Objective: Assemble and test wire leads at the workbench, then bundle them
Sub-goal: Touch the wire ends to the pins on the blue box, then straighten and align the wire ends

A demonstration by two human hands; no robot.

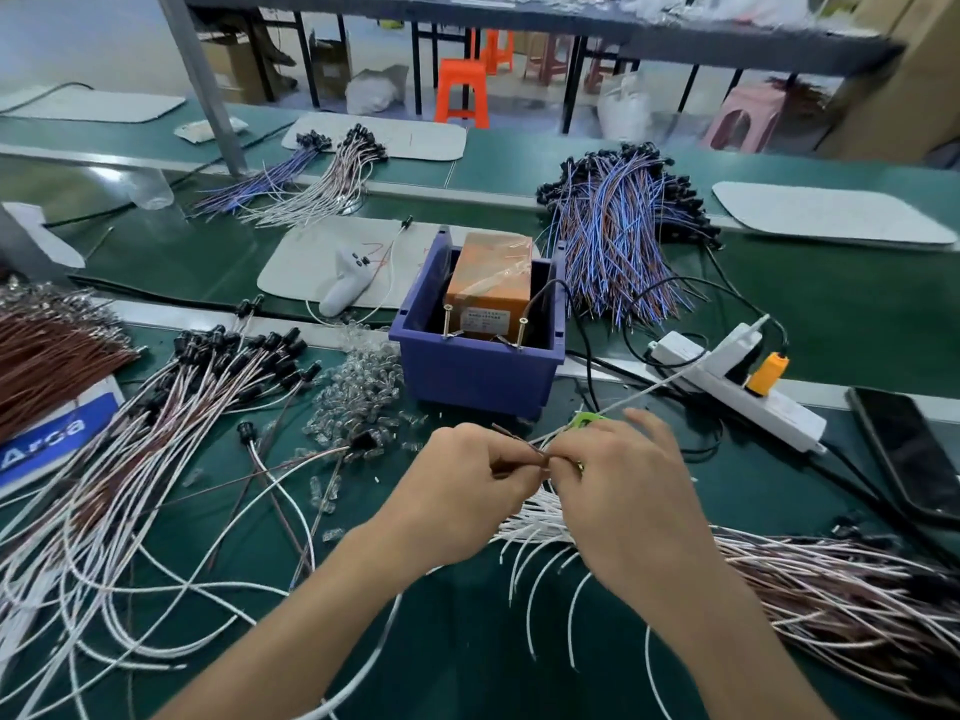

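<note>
**A:** We start wide. The green tabletop (457,641) is strewn with wire leads, and the blue bin (467,376) holding the orange tester (488,283) stands just behind our hands.

**B:** And here's what matters: the bundle of white and brown leads (805,579) lies on the tabletop to our right. Its white ends fan out toward the middle, under our right wrist.

**A:** Closer in, our left hand (462,491) and right hand (628,485) meet just above those ends.

**B:** Each grip is clamped, with fingers curled and pinching a short brown wire (517,439) between them. One end of it pokes up toward the bin.

**A:** We read this as the tie-off. To do it well, we'd hold tension with one hand while the other twists, keeping the loop snug against the bundle.

**B:** Agreed. Several white ends curl loose below the wrist. We'd gather those in before tightening, or the bundle could slip apart.
</note>
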